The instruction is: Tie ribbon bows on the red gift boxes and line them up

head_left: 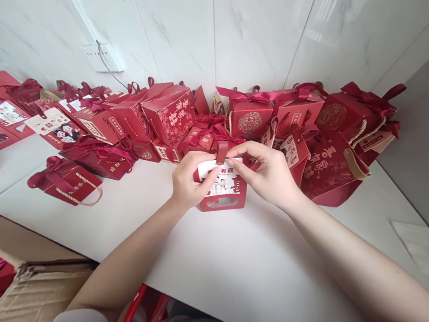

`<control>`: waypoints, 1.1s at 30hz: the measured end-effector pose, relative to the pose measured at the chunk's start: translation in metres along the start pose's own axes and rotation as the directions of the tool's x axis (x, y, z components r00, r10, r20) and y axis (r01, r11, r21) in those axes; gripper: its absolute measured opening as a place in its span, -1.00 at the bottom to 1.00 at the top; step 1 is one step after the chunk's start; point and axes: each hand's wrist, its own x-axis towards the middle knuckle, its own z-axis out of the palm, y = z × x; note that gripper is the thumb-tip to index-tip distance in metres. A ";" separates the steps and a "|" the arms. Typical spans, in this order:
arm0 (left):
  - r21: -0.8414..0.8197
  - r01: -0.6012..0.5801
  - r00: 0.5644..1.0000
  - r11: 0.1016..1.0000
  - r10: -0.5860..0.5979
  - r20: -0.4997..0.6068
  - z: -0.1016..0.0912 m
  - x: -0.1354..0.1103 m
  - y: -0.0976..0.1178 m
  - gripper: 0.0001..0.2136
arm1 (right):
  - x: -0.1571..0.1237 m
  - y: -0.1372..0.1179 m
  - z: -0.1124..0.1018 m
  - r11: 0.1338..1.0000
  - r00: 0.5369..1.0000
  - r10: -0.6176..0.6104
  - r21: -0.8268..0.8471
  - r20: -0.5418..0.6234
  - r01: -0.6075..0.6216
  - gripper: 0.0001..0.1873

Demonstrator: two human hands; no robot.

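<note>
A small red gift box (pixel 226 202) with a white printed front panel and a little clear window stands upright on the white table. From its top rises a short dark red strap loop (pixel 221 152). My left hand (pixel 192 179) grips the box's upper left edge, thumb on the white panel and fingers behind the top. At the upper right, my right hand (pixel 269 173) pinches the top edge beside the strap, thumb and forefinger close together. The backs of the box and some fingertips are hidden.
Many red gift boxes with ribbons (pixel 169 117) crowd along the marble-tiled wall (pixel 248 28). One rope-handled box (pixel 70 181) lies at left on the white table (pixel 206 260). A cardboard carton (pixel 46 286) holding red items sits lower left. A wall socket (pixel 103 57) has a cable.
</note>
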 end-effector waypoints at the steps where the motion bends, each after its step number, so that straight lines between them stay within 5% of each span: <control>1: 0.026 -0.029 1.000 0.999 0.030 -0.010 0.000 0.000 -0.001 -0.78 | 0.000 0.000 0.000 0.999 1.000 -0.013 -0.036 -0.003 0.013 -0.92; 18: 0.000 0.025 1.000 1.000 -0.025 0.012 0.001 -0.002 -0.001 -0.85 | 0.002 -0.006 -0.004 0.992 0.998 -0.022 -0.125 0.051 0.028 -0.89; 24: -0.067 0.122 0.992 0.990 -0.120 0.043 0.002 -0.006 -0.004 -0.88 | -0.007 0.007 0.012 0.999 0.999 0.045 -0.001 0.014 -0.045 -0.95; 28: -0.219 0.318 0.946 0.922 -0.323 0.013 0.010 -0.017 -0.020 -0.68 | -0.025 0.036 0.044 0.937 0.961 0.254 0.273 -0.105 -0.218 -0.50; 33: -0.416 0.572 0.809 0.706 -0.569 0.146 0.026 -0.038 -0.056 -0.58 | -0.041 0.078 0.058 0.899 0.947 0.307 0.298 0.097 -0.322 -0.36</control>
